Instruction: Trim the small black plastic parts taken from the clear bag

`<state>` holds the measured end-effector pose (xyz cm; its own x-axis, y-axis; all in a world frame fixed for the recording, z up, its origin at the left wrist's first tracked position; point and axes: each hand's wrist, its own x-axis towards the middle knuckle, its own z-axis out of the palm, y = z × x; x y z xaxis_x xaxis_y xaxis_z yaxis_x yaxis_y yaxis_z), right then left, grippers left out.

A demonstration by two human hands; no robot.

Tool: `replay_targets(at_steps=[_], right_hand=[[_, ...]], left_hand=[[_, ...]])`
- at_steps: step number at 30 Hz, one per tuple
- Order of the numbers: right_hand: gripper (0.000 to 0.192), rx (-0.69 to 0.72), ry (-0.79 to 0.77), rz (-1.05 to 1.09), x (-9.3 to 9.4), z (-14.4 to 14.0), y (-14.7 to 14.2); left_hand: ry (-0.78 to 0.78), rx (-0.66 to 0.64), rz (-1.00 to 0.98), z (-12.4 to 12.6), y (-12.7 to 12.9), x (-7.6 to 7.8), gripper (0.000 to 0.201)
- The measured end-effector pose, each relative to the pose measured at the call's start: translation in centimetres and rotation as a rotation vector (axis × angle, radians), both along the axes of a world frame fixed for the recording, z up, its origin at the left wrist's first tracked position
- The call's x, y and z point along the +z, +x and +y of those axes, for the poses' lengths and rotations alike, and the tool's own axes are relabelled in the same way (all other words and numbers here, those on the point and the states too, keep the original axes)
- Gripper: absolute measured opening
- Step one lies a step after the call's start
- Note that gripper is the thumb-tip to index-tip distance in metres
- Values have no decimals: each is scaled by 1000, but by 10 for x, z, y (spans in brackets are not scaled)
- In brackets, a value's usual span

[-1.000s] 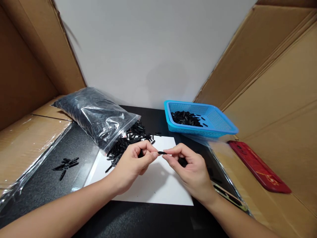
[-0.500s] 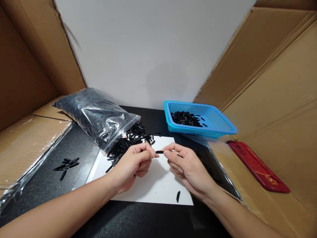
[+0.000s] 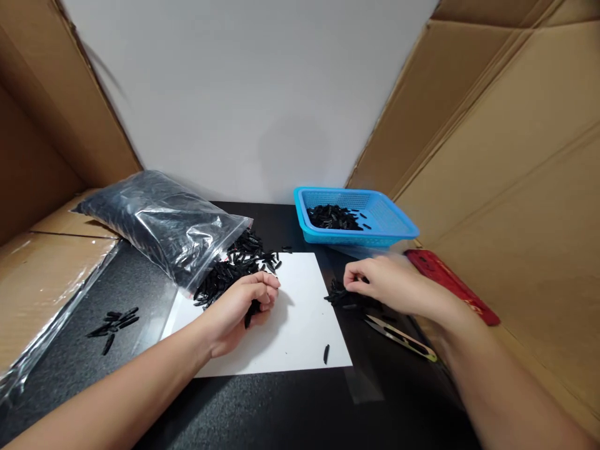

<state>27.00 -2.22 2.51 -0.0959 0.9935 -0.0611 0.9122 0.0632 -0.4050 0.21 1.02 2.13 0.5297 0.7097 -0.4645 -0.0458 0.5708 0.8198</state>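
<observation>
Left hand [image 3: 239,306] curls round black pieces [image 3: 252,312]; right hand [image 3: 382,282], fingers bent, hold unclear, should work side pile [image 3: 336,295] gently.

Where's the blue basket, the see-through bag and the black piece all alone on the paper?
Blue basket [image 3: 388,217]: head view, on its bare inside, towards the right.
See-through bag [image 3: 162,219]: head view, on its upper side, near the middle.
Black piece [image 3: 326,354]: head view, on its middle.
</observation>
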Motion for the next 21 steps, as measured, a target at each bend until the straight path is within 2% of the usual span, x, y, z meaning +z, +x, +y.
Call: replay_targets(at_steps=[3, 6, 8, 11, 14, 16, 19, 21], right_hand=[[11, 56, 12, -15, 4, -10, -1], [14, 260, -149, 65, 5, -27, -28], [15, 369, -201, 65, -1, -38, -47], [12, 411, -200, 43, -10, -50, -61], [9, 431, -194, 52, -8, -46, -57], [9, 354, -118, 98, 1, -31, -48], [16, 37, 165, 119, 21, 12, -27], [22, -108, 274, 97, 32, 47, -13]], left_hand=[[-2, 11, 48, 1, -2, 3, 20], [12, -2, 40, 3, -4, 4, 9], [30, -59, 6, 4, -6, 3, 12], [63, -108, -15, 7, -9, 1, 13], [97, -88, 8, 9, -12, 1, 18], [103, -72, 11, 10, -13, 1, 21], [103, -49, -10, 11, -15, 2, 21], [103, -42, -44, 11, -16, 2, 18]])
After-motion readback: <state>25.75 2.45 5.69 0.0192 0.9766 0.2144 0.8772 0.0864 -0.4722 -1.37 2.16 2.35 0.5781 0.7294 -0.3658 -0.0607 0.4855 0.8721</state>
